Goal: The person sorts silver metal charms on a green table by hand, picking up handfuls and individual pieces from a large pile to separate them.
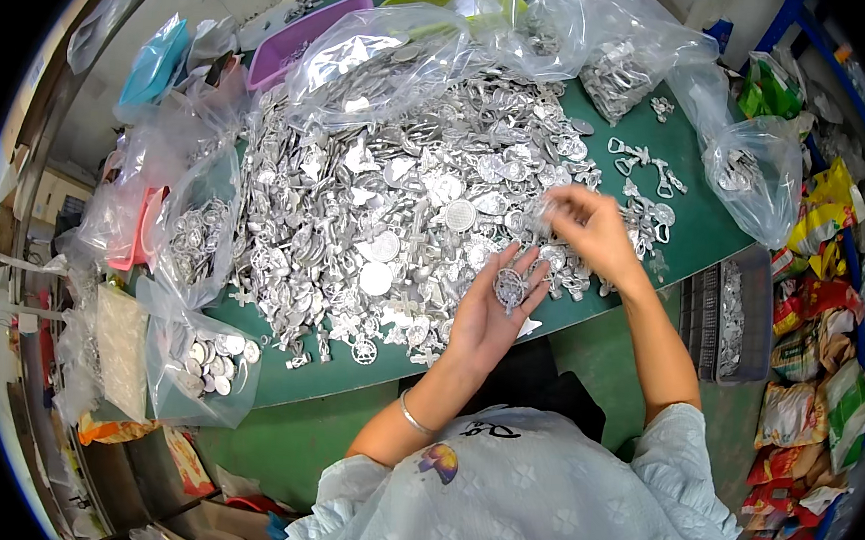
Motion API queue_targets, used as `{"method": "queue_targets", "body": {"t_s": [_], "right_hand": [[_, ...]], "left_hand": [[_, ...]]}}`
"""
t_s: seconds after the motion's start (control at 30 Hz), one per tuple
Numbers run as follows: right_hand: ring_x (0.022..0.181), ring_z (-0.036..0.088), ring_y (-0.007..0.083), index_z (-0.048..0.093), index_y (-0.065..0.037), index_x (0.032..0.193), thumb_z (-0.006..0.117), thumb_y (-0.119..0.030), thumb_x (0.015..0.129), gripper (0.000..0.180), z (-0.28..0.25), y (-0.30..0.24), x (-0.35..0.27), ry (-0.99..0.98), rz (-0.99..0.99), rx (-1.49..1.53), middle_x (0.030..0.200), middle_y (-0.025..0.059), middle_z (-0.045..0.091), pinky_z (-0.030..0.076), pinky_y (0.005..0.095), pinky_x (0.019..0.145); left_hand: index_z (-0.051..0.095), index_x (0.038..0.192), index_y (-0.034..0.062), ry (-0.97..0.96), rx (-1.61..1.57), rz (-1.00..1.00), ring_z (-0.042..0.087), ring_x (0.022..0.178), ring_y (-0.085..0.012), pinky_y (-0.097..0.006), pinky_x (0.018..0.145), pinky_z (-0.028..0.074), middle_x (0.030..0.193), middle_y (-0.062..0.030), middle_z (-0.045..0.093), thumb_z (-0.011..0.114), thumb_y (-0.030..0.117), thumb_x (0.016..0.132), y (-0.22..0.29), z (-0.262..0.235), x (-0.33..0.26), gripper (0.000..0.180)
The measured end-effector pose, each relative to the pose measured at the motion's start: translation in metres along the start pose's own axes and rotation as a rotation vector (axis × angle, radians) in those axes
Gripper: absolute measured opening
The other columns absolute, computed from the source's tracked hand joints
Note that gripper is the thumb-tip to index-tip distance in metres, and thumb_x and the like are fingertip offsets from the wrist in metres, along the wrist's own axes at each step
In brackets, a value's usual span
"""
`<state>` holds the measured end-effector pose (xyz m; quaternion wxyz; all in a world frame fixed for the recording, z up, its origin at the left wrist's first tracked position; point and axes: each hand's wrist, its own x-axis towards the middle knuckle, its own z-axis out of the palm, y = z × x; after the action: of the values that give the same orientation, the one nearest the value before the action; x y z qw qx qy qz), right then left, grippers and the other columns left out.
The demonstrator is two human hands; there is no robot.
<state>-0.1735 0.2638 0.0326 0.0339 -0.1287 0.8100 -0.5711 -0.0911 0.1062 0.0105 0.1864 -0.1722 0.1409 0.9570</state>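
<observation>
My left hand [490, 314] is held palm up at the near edge of the heap, its fingers stretched out. A round openwork silvery metal charm [509, 289] lies across those fingers. Just to the right and higher up, my right hand [594, 231] is bent over the heap, thumb and fingers drawn together. A small silvery metal piece [546, 218] shows at its fingertips, too blurred for its shape to be told. Under and beyond both hands spreads a large pile of silvery metal charms [357, 195], with discs, crosses and figures among them.
The pile covers much of a green table [289, 380]. Clear plastic bags of metal pieces [207, 363] stand along its left and far sides. A purple bin [308, 36] is at the back. A grey crate [728, 316] sits right of the table, near shelves of colourful packages [807, 366].
</observation>
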Motion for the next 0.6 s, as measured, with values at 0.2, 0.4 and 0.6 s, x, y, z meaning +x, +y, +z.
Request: {"method": "queue_targets", "body": {"t_s": [0.2,0.4,0.6], "right_hand": [[0.111,0.044,0.0279,0.052,-0.005,0.115,0.066,-0.012,0.072,0.046,0.007,0.005,0.038,0.050,-0.480,-0.411,0.117,0.0107,0.051,0.034,0.0373,0.092],[0.097,0.048,0.0250,0.056,-0.004,0.093,0.066,-0.017,0.072,0.027,0.003,0.022,0.062,-0.028,-0.563,-0.722,0.093,0.0083,0.053,0.031,0.0381,0.087],[0.088,0.050,0.0253,0.056,-0.005,0.076,0.062,-0.013,0.073,0.010,-0.021,0.032,0.054,0.130,-0.378,-0.749,0.084,0.0074,0.054,0.035,0.0372,0.081]], "left_hand": [[0.044,0.116,0.0043,0.076,0.039,-0.107,0.046,0.069,-0.0135,-0.022,0.051,0.042,0.079,-0.0044,0.046,0.047,0.017,0.090,-0.003,-0.001,0.003,0.029],[0.044,0.119,0.0057,-0.005,0.130,-0.092,0.052,0.077,-0.0143,-0.023,0.058,0.044,0.088,-0.0049,0.052,0.051,0.013,0.085,0.000,-0.008,-0.004,0.036],[0.043,0.122,0.0062,0.043,0.164,-0.053,0.053,0.083,-0.0156,-0.024,0.063,0.046,0.097,-0.0052,0.053,0.054,0.007,0.082,0.000,-0.012,-0.002,0.042]]}}
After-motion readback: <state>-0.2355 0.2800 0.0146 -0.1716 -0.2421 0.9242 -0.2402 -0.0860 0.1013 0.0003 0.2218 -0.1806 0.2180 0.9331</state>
